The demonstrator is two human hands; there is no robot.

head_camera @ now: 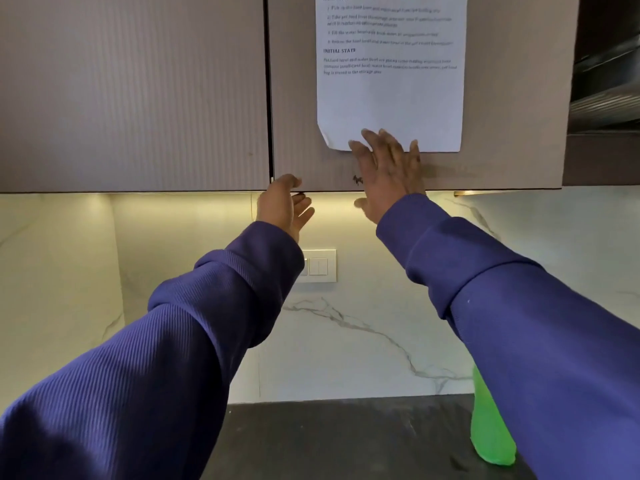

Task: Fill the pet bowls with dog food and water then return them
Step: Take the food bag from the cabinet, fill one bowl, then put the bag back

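Both arms were up, purple sleeves reaching toward the wall cabinets. The left hand (pixel 285 202) sat at the bottom edge of the right-hand cabinet door (pixel 298 98), right at the corner beside the seam between the two doors. Its fingers curled under that lower edge, thumb up against the door front; the grip was half closed around the edge, though how firmly it held could not be told. The right hand (pixel 388 168) lay flat on the face of the same door, fingers spread wide, grip fully open and holding nothing. Its fingertips overlapped the bottom of a printed sheet (pixel 391 98) stuck to the door, headed with a task goal and an initial state; the smaller print was blurred.

The left-hand cabinet door (pixel 131 91) hung shut beside it. Below, a lit marble backsplash (pixel 363 323) carried a white switch plate (pixel 320 266), partly hidden behind the left sleeve. On the dark desk (pixel 346 438) stood a bright green object (pixel 490 431), its right side hidden by the right sleeve. The pet bowls, dog food and water were nowhere in view.
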